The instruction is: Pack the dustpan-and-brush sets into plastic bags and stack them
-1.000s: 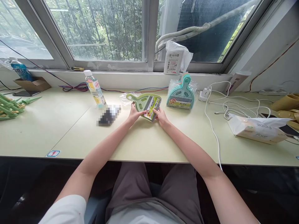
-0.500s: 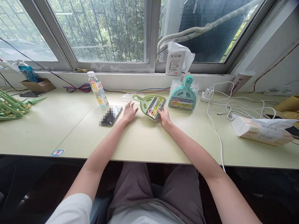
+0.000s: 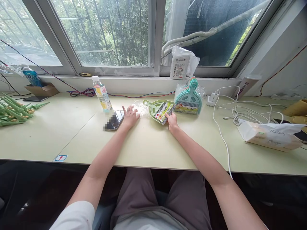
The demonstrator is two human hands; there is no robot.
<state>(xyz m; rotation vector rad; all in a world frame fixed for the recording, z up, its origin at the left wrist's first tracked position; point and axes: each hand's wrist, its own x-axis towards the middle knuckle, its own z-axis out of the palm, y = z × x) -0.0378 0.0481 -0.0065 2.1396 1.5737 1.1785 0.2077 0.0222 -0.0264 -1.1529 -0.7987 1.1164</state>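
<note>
A green mini dustpan and brush set (image 3: 159, 110) with a printed label is pinched at its right corner by my right hand (image 3: 172, 122). It lies low over the table, its handle pointing left. My left hand (image 3: 130, 117) rests on the tabletop, fingers spread, beside a dark phone (image 3: 117, 119) partly blurred out. Between that hand and the green set is a crumpled clear plastic wrapper (image 3: 142, 108). Behind my right hand, a stack of teal dustpan sets (image 3: 188, 99) leans in clear plastic against the wall under the window.
A drink bottle (image 3: 102, 95) stands behind the phone. Green stalks (image 3: 15, 110) lie at the far left, near a cardboard box (image 3: 42, 89). At right are tangled white cables (image 3: 249, 111) and a tissue pack (image 3: 270, 135). Another wrapped pack (image 3: 180, 66) sits on the sill.
My right hand has shifted the green dustpan set slightly to the right. My left hand has moved a little left, toward the phone, with its fingers more spread; the wrapper shows more.
</note>
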